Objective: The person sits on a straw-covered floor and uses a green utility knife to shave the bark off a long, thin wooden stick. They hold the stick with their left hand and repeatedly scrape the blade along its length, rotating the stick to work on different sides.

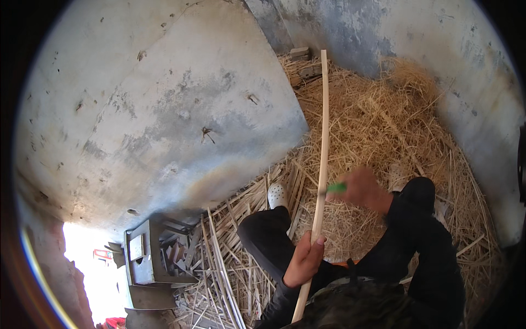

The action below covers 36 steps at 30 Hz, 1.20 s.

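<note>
My left hand (304, 260) is closed around the lower part of a long, pale wooden strip (324, 120), its thumb lying along the wood. The strip runs from beside my lap up and away toward the far wall, slightly bowed. My right hand (361, 189) is closed on a green-handled tool (336, 187), smeared by motion. A short dark end of this tool meets the strip about midway along; whether it is a blade I cannot make out.
Straw-like shavings (378, 120) heap up against the far wall. Loose thin strips (219, 268) lie to my left, beside a dark wooden cabinet (143, 257). A pale wall (181, 109) slants close on the left. My white clog (278, 196) rests among the strips.
</note>
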{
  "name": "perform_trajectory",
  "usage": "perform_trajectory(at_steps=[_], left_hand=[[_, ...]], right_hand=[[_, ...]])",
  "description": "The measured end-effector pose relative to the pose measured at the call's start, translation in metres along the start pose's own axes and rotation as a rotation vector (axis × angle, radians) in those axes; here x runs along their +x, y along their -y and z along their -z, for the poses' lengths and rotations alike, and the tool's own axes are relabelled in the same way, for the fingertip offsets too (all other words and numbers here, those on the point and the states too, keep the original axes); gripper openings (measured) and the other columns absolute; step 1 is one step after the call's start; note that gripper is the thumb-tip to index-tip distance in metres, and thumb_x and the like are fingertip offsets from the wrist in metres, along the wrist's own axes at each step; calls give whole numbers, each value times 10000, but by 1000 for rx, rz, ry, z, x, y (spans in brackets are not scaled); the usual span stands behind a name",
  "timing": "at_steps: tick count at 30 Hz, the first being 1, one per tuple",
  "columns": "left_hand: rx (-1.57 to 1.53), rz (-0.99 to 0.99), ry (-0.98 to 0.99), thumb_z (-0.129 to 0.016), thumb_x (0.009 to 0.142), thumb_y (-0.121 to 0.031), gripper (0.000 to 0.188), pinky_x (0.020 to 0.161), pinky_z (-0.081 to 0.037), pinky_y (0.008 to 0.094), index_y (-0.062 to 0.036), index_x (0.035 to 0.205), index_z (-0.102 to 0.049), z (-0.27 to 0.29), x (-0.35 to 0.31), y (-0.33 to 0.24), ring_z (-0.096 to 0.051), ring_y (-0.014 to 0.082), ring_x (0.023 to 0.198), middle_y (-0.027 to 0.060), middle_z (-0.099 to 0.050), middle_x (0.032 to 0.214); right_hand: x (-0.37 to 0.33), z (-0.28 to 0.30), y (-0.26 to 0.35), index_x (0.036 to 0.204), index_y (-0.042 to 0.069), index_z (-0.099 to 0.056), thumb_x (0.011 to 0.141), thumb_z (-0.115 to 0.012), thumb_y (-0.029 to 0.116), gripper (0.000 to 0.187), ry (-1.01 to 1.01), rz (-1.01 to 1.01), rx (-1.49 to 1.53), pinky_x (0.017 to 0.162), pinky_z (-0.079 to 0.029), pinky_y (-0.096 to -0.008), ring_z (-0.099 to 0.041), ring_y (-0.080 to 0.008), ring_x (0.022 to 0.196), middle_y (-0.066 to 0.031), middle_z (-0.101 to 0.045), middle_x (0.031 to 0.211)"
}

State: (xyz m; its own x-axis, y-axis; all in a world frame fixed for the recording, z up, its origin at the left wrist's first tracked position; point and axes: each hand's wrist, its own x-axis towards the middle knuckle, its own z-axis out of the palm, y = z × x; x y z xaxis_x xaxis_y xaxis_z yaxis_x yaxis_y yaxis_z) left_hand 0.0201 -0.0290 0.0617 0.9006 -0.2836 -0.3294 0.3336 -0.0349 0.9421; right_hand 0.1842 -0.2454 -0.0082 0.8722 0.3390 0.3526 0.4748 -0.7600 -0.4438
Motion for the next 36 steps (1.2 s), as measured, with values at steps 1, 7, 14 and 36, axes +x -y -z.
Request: perform_trajectory(at_steps=[1, 7, 14, 36], left_hand=[[7, -9, 24, -448, 1014, -288, 256, 501, -320, 206, -71, 880, -439, -1, -3, 2, -387, 33, 546, -53, -415, 621], [112, -127, -55, -476, 1002, -264, 228, 559, -358, 236, -54, 916, -453, 10, -1, 6, -407, 72, 610, -19, -423, 680], [292, -80, -95, -488, 994, -226, 200, 619, -395, 285, -31, 959, -467, 13, -20, 4, -441, 123, 675, 29, -439, 736], [348, -191, -109, -484, 994, -223, 195, 647, -391, 278, -28, 981, -473, 10, -14, 2, -423, 118, 703, 29, -427, 762]], right_hand=[[4, 5, -3, 470, 142, -558, 698, -485, 854, 751, 23, -53, -15, 341, -309, -340, -398, -162, 323, -9, -357, 372], [-21, 9, 49, 521, 110, -596, 707, -443, 871, 798, 144, 173, -12, 373, -349, -365, -455, -193, 368, -36, -419, 409], [-1, 16, 49, 476, 118, -530, 681, -487, 869, 780, 168, -68, 83, 369, -348, -380, -431, -211, 336, -47, -371, 379], [46, 13, -1, 442, 129, -460, 690, -419, 899, 810, -70, 251, -132, 351, -303, -341, -378, -156, 323, -3, -328, 377]])
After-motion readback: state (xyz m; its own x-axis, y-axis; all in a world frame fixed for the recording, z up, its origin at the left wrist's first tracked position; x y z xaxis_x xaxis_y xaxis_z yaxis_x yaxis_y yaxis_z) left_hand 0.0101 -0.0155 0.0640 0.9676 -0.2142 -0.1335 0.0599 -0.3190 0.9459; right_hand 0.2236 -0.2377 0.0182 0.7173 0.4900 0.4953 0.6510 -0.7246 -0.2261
